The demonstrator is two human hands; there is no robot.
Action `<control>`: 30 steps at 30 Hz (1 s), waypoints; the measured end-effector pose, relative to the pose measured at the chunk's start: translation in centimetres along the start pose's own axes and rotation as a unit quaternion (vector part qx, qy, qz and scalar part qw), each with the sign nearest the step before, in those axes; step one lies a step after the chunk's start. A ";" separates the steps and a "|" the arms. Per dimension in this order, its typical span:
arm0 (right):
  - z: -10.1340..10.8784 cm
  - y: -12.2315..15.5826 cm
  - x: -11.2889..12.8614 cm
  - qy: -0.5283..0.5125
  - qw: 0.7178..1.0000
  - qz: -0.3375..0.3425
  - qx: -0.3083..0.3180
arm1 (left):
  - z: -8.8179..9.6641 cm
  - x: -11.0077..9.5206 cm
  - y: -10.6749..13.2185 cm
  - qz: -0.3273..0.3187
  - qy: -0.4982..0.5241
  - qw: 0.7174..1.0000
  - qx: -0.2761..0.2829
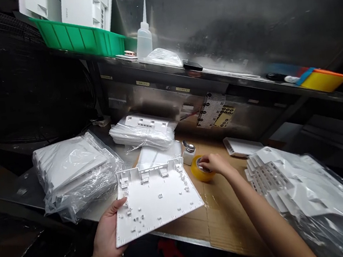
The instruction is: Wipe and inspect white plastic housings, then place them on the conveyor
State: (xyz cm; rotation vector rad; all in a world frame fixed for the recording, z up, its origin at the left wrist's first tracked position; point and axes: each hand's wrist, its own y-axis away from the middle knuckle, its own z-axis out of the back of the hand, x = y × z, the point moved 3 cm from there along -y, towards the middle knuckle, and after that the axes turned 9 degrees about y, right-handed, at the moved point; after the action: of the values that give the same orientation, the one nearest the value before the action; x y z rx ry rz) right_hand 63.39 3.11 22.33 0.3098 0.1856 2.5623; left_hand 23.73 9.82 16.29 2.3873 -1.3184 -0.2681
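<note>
My left hand [108,233] grips the near left edge of a flat white plastic cover panel [156,198], inner side up with small clips and ribs showing; the thumb lies on top. My right hand [213,164] reaches forward and rests on a roll of yellowish tape [200,172] on the cardboard-covered bench [222,219], fingers curled into and around the roll. A small white dispenser bottle with a metal top [189,152] stands just left of the tape.
Bagged stacks of white plastic panels lie at the left [76,176], behind [145,132] and at the right [297,187]. A shelf above carries a green bin [82,39] of white housings, a squeeze bottle [144,38] and a yellow tray [324,79].
</note>
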 end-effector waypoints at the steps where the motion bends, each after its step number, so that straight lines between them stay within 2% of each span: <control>1: -0.7 -0.5 0.2 -0.004 1.000 -0.014 0.006 | -0.2 0.1 0.4 -0.009 0.008 1.000 -0.029; 4: -1.7 -1.1 0.1 -0.059 0.997 -0.055 0.007 | -1.1 -0.1 1.5 -0.062 0.020 0.993 -0.098; 7: -0.8 -0.5 -0.8 -0.192 0.980 -0.056 -0.001 | -1.5 -0.6 2.3 -0.089 0.011 0.988 -0.128; 12: 1.4 1.7 -1.3 -0.431 0.902 0.014 0.023 | -1.9 -0.7 2.5 -0.094 0.007 0.986 -0.135; 15: 1.2 2.1 -1.1 -0.494 0.868 0.022 0.034 | -2.5 -0.1 2.4 -0.087 0.018 0.986 -0.143; 17: 0.8 1.6 -1.0 -0.513 0.858 0.013 0.009 | -3.0 0.3 2.5 -0.076 0.020 0.986 -0.150; 20: 0.2 0.1 -0.6 -0.515 0.855 -0.004 -0.060 | -3.5 0.9 2.6 -0.059 0.019 0.986 -0.153; 23: 0.3 -1.3 0.7 -0.490 0.864 0.000 -0.117 | -3.8 1.3 2.6 -0.056 0.017 0.987 -0.153; 27: 1.1 -2.3 2.2 -0.440 0.884 0.016 -0.158 | -3.6 1.3 2.6 -0.050 0.019 0.988 -0.147; 30: 1.6 -2.6 2.2 -0.411 0.894 0.011 -0.177 | -3.1 1.2 2.6 -0.050 0.026 0.988 -0.143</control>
State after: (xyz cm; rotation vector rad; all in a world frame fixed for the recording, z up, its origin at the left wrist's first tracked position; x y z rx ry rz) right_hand 63.33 6.54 23.75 1.1963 -0.5895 2.1958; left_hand 23.47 8.38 20.23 2.2048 -1.0587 -0.3915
